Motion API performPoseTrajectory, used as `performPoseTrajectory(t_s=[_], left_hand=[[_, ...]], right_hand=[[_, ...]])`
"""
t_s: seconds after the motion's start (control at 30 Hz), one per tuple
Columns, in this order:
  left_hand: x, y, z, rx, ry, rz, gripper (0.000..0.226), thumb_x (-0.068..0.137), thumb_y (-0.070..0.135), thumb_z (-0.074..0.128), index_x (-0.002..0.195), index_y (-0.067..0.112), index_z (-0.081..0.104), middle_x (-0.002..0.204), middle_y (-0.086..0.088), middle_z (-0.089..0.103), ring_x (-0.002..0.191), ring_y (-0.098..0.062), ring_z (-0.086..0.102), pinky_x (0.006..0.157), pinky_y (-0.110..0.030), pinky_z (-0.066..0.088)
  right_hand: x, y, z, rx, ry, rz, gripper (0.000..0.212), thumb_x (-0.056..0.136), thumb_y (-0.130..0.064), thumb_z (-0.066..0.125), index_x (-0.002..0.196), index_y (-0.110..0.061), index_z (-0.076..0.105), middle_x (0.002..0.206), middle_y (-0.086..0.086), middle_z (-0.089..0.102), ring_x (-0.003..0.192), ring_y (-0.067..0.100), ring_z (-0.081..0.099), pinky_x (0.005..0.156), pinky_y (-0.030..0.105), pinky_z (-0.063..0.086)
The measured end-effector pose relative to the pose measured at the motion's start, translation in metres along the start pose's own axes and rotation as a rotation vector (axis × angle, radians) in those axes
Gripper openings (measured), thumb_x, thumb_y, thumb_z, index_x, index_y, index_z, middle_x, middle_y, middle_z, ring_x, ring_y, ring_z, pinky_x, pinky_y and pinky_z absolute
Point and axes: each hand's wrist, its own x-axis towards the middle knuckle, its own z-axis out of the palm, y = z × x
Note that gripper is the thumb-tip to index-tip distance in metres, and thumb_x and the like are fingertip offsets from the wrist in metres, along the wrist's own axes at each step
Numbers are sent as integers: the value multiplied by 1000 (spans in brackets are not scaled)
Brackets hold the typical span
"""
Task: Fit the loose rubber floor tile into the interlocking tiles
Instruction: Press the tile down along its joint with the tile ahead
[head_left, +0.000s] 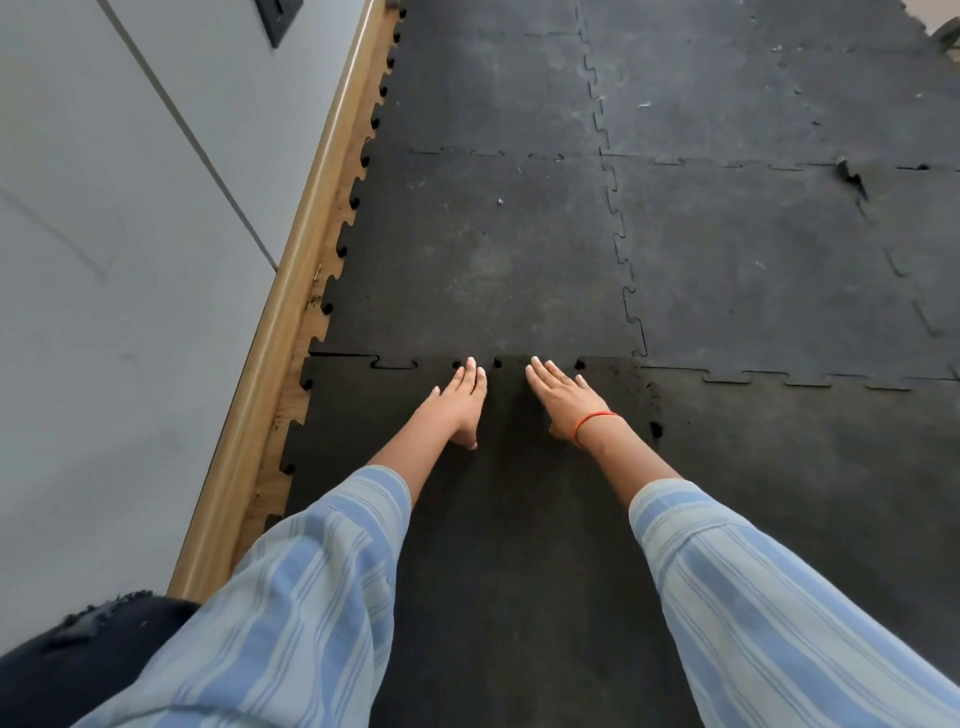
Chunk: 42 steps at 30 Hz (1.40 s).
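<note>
Now the loose black rubber floor tile (498, 519) lay by the wooden wall strip (291, 332), pressed flat by the left hand (460, 402) and right hand (563, 400), fingers straight, holding nothing; next, its far teeth probably needed pushing into the laid black tiles (483, 260)

Both arms outstretched, left hand (462, 399) and right hand (562, 396) flat, palms down, fingers extended forward.
</note>
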Motion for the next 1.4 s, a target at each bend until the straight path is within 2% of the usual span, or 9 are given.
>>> performPoseTrajectory(t_s=[0.17, 0.37, 0.47, 0.57, 0.7, 0.83, 0.93, 1.2, 1.4], left_hand=[[3, 1, 6, 45, -24, -21, 138, 69, 56, 77, 148, 9, -26, 155, -6, -36, 148, -22, -20, 122, -47, 5], [9, 0, 10, 55, -11, -47, 141, 67, 62, 76, 147, 10, -28, 154, -5, -37, 148, -21, -21, 121, -48, 2], [10, 0, 12, 65, 15, -39, 142, 65, 63, 76, 148, 10, -27, 155, -5, -35, 148, -21, -20, 120, -49, 1], [9, -1, 15, 43, 64, -16, 142, 65, 60, 78, 149, 9, -24, 157, -6, -30, 148, -22, -19, 119, -50, -1], [5, -4, 17, 13, 120, 30, 139, 64, 55, 81, 152, 9, -17, 161, -5, -20, 149, -22, -14, 119, -51, 2], [4, -2, 13, -11, 136, 48, 136, 65, 48, 84, 153, 9, -12, 163, -6, -13, 150, -22, -12, 120, -50, 4], [3, -2, 13, -36, 119, 45, 136, 64, 44, 85, 153, 9, -12, 163, -5, -15, 150, -22, -13, 119, -51, 6], [6, 21, 8, -10, 96, 95, 133, 66, 37, 86, 154, 11, -11, 163, -7, -13, 150, -22, -14, 120, -47, 9], [4, 31, 7, 3, 108, 39, 132, 68, 30, 86, 153, 5, -12, 160, -14, -20, 150, -26, -11, 122, -42, 10]], right_hand=[[5, -9, 3, -2, -30, 24, 83, 93, -2, 52, 155, -12, -2, 163, 2, -14, 151, 19, -7, 122, 47, 11], [12, -18, -5, -50, -65, 49, 83, 93, -12, 57, 155, -11, 2, 163, 5, -13, 151, 22, -3, 121, 48, 10], [17, -17, -13, -56, -21, 56, 96, 87, -26, 67, 155, -13, 1, 164, 3, -4, 150, 25, 7, 122, 49, 10], [20, -18, -13, -66, 24, 66, 105, 80, -39, 72, 155, -14, 2, 163, 4, 7, 148, 28, 11, 122, 50, 10], [23, -22, -19, 2, 40, 146, 105, 74, -44, 76, 153, -15, 13, 158, 6, 18, 145, 32, 15, 119, 55, 16], [20, -23, -22, 124, -2, 192, 103, 75, -39, 77, 153, -20, 13, 159, 1, 12, 145, 34, 11, 112, 65, 25], [18, -19, -22, 135, 1, 195, 100, 76, -35, 76, 153, -22, 13, 160, -2, 11, 145, 32, 12, 110, 67, 24], [16, -19, -11, 82, 10, 223, 98, 81, -32, 71, 155, -22, 7, 163, -1, 3, 147, 29, 10, 115, 66, 13], [6, -14, 4, -19, -21, 152, 105, 84, -29, 69, 154, -19, -9, 163, -4, -13, 150, 24, 2, 118, 59, 11]])
